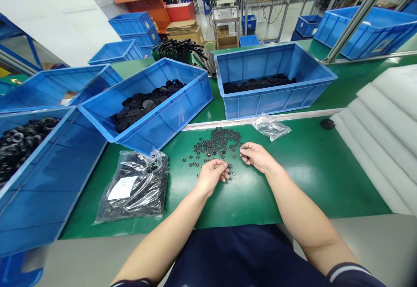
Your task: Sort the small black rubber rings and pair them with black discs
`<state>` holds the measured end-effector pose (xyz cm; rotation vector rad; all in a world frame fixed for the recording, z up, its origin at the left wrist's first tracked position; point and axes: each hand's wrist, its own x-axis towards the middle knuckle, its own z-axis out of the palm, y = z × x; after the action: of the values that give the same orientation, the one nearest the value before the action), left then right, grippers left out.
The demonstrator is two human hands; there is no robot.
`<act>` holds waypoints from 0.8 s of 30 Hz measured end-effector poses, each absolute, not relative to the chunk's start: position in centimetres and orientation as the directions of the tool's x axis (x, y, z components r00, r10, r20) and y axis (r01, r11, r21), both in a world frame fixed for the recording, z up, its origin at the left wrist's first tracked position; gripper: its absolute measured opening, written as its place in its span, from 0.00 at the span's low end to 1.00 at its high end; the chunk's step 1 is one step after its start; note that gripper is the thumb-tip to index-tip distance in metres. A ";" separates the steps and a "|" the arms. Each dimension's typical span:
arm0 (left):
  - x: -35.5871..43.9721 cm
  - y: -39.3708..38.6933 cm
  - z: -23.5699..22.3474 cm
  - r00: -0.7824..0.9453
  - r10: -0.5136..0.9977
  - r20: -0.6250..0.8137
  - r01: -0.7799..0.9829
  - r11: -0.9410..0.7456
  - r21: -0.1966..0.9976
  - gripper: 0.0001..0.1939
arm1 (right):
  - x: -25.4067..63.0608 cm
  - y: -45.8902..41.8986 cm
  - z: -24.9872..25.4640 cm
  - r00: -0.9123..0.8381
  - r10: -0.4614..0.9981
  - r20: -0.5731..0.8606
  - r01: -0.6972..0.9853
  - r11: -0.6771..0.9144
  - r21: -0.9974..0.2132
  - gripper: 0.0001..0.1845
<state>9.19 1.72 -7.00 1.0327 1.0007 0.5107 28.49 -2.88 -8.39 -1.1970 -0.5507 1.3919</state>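
A person in navy works two bare hands over small black rings (pixel 219 138) on a green tabletop (pixel 309 178). The rings lie mostly in one thick patch toward the far edge — straight beyond the left hand (pixel 213 175) and just left of the right hand's (pixel 256 156) fingertips. Strays lie left of the left hand, and a few more dot the gap between the two hands.

The left hand, nearer the front edge, is curled with its fingertips toward the thumb, over the near fringe of the rings. The right hand, a little farther in, bends thumb and forefinger toward each other beside the patch. Whether either hand's fingers are pressed together or pinch a ring, one cannot tell.

A full bag (pixel 148 200) with a white label (pixel 123 187) rests near the tabletop's front left corner, while a crumpled clear bag (pixel 270 127) lies at the far edge, beyond the right hand. Two blue bins, the left bin (pixel 166 120) and the right bin (pixel 270 102), hold black parts behind the rings. White foam (pixel 384 139) stands stacked along the right edge — a black disc (pixel 327 124) beside its far end.
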 end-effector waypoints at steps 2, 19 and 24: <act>8.9 1.0 -7.2 0.500 0.731 -0.464 0.088 0.490 0.867 0.15 | 28.3 -2.9 -8.5 0.172 0.925 -0.339 -0.433 -0.239 -0.869 0.17; 8.9 0.8 -7.7 0.448 0.787 -0.424 0.092 0.430 0.898 0.11 | 24.2 -3.7 -8.6 0.099 0.972 -0.211 0.035 -0.216 -0.976 0.06; 8.8 0.6 -7.8 0.477 0.789 -0.386 0.065 0.407 0.911 0.12 | 24.4 -3.6 -8.8 0.118 0.977 -0.179 0.081 -0.189 -0.979 0.04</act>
<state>8.75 0.62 -7.75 1.0678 0.9832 0.5642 24.40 -3.64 -8.75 -1.4639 -1.0994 1.2144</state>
